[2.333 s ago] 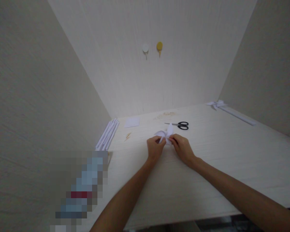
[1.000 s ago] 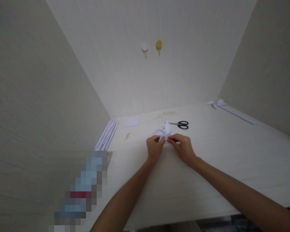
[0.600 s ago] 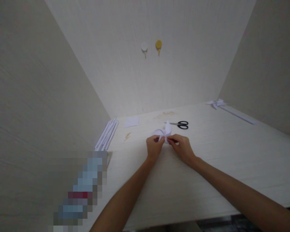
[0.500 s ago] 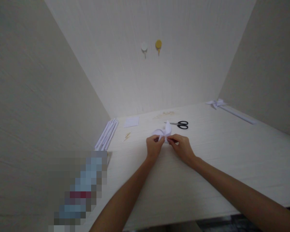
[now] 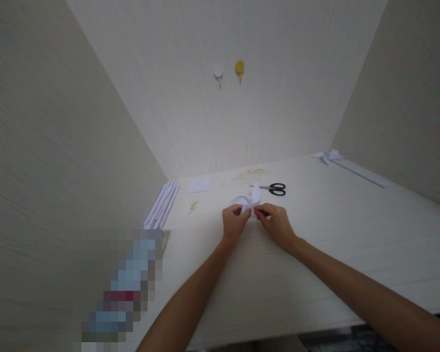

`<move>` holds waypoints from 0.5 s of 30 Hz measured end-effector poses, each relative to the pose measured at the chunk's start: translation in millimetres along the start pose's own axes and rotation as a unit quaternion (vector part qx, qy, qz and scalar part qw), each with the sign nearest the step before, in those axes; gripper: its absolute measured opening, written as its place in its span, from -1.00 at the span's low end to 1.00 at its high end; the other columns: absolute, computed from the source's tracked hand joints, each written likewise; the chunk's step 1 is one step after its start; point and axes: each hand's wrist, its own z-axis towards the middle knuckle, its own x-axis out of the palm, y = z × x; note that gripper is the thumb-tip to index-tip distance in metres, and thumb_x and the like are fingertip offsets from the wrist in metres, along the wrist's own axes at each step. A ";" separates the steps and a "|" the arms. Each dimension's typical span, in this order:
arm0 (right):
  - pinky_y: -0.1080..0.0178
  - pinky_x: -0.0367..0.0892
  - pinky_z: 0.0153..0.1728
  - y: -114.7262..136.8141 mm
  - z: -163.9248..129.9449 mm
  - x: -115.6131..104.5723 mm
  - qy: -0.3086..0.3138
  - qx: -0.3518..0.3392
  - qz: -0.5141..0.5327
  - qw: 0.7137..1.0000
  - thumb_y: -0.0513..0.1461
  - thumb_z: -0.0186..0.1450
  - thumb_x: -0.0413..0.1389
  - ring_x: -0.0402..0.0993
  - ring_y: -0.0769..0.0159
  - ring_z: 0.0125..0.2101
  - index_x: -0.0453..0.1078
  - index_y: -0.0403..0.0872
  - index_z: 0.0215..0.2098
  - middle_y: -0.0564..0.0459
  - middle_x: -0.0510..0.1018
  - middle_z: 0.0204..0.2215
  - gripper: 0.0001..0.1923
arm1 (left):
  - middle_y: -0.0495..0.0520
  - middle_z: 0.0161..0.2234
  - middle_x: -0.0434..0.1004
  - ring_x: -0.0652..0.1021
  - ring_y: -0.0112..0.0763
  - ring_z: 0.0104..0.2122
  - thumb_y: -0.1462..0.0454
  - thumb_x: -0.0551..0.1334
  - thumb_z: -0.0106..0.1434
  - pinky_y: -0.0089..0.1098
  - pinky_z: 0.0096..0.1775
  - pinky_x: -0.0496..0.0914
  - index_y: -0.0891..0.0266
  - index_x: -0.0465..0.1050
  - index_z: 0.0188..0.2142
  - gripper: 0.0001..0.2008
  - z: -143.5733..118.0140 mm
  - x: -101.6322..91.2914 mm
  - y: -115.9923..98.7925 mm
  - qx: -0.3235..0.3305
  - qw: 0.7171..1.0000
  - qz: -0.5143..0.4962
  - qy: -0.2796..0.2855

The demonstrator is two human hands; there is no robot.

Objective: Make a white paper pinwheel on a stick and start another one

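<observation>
A small white folded paper shape [image 5: 250,198] with curled loops rests on the pale wooden desk [image 5: 315,244] near its middle. My left hand [image 5: 233,224] pinches its near left side with thumb and fingertips. My right hand [image 5: 275,223] pinches its near right side, and the two sets of fingertips almost meet. The paper's loops stick up beyond my fingers. Black-handled scissors [image 5: 275,188] lie just behind my right hand.
Several white paper strips [image 5: 162,204] lie along the left wall, with a white paper square [image 5: 200,185] behind them. A finished white paper bow on a long strip [image 5: 346,165] lies at the far right. Two round hooks [image 5: 229,70] hang on the back wall. A blurred-out object [image 5: 122,288] stands at the near left.
Both hands stay pinched on the paper shape; its loops have shifted slightly as the fingers work. The view has drifted a little. Nothing else on the desk moved.
</observation>
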 end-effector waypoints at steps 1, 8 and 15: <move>0.31 0.29 -0.48 0.2 0.1 0.0 0.000 0.000 -0.001 1.000 -0.33 0.13 -0.01 0.39 0.34 -0.55 0.43 -0.13 -0.45 0.00 0.51 -0.55 -0.83 | -0.09 -0.72 0.30 0.28 -0.57 -0.65 0.32 0.20 -0.14 -0.53 -0.58 0.15 0.33 0.37 -0.71 -0.89 0.1 0.0 -0.1 -0.001 1.000 -0.001 0.001; 0.31 0.29 -0.48 1.5 0.1 -0.2 -0.004 0.000 -0.005 1.000 -0.32 0.14 -0.02 0.39 0.33 -0.54 0.43 -0.13 -0.45 0.00 0.51 -0.55 -0.83 | -0.10 -0.74 0.27 0.27 -0.58 -0.66 0.32 0.21 -0.15 -0.54 -0.60 0.13 0.33 0.35 -0.73 -0.87 -0.5 -0.2 -2.2 -0.007 1.000 -0.015 0.002; 0.30 0.29 -0.47 3.1 0.4 -0.4 0.000 0.001 0.002 1.000 -0.33 0.14 -0.01 0.39 0.33 -0.55 0.42 -0.14 -0.46 -0.01 0.50 -0.56 -0.83 | -0.11 -0.74 0.24 0.24 -0.59 -0.67 0.33 0.20 -0.13 -0.54 -0.60 0.11 0.33 0.36 -0.72 -0.88 -0.3 -0.8 -1.8 0.001 1.000 -0.006 -0.001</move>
